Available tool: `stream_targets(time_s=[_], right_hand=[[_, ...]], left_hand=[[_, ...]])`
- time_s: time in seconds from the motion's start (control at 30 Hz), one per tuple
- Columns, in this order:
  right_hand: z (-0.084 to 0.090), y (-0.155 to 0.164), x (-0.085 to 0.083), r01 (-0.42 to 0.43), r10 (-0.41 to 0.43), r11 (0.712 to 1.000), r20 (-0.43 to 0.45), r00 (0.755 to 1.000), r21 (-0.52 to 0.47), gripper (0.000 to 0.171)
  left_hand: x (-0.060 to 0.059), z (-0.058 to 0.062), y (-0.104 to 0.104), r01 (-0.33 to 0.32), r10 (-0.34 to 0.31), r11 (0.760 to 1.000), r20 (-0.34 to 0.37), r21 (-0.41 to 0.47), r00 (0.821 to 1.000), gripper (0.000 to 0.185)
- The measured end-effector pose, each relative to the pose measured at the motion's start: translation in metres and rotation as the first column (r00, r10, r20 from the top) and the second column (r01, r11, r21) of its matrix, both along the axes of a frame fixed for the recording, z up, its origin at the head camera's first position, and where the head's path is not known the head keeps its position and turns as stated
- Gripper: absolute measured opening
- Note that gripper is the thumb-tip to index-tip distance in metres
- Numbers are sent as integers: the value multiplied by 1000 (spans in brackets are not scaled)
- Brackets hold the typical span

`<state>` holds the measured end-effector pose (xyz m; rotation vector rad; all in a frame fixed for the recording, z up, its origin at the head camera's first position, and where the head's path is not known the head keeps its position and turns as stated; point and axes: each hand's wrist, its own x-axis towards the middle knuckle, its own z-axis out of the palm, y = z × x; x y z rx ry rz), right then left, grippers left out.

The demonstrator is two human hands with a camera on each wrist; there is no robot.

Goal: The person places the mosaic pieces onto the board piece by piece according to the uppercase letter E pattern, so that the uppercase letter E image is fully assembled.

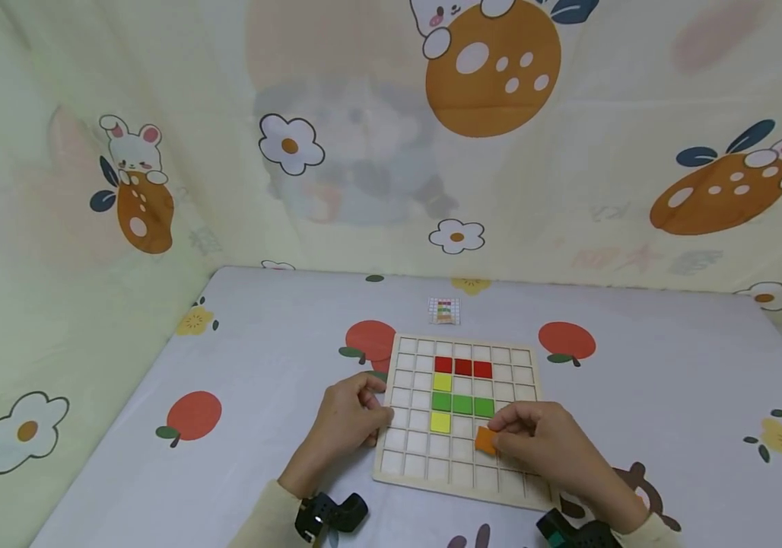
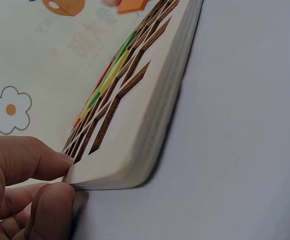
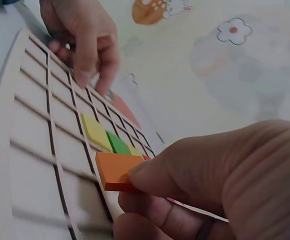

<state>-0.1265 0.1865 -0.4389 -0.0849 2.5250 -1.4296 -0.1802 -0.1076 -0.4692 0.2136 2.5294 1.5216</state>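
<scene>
A pale wooden grid board (image 1: pixel 405 466) lies on the table and holds red (image 1: pixel 462 367), green (image 1: pixel 462 404) and yellow tiles (image 1: pixel 440 422) in its cells. My right hand (image 1: pixel 535 438) hovers over the board's lower right and pinches an orange tile (image 1: pixel 484 440), also seen as the orange tile (image 3: pixel 116 171) just above the cells. My left hand (image 1: pixel 353 415) grips the board's left edge, thumb and finger on the board's edge (image 2: pixel 92 177).
A small pattern card (image 1: pixel 444 310) lies beyond the board. The table (image 1: pixel 672 396) wears a pale cloth printed with red fruit. Cartoon-printed fabric walls close in at the back and left.
</scene>
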Motion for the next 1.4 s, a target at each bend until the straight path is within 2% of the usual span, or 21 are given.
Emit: stream_targets(time_s=[0.23, 0.37, 0.63, 0.87, 1.2, 1.4], right_hand=[[-1, -25, -8, -56, 56, 998, -9, 998, -42, 7], [-2, -36, -10, -54, 54, 997, -6, 999, -53, 6], [-5, -45, -9, 0, 0, 1000, 59, 998, -5, 4], [-5, -52, -9, -24, 24, 999, 15, 1000, 28, 2], [-5, -64, -7, 37, -37, 993, 1, 999, 114, 9], [-5, -66, -4, 22, -22, 988, -1, 1000, 154, 13]], left_hand=[[0, 1, 0, -7, 7, 1000, -3, -5, 1000, 30], [0, 1, 1, -7, 7, 1000, -2, -3, 1000, 30], [0, 1, 5, 2, -2, 1000, 11, -4, 1000, 30], [0, -1, 2, -8, 8, 1000, -3, -22, 1000, 30], [0, -2, 0, -10, 10, 1000, 14, -11, 1000, 30], [-1, -2, 0, -2, 3, 1000, 10, -11, 1000, 30]])
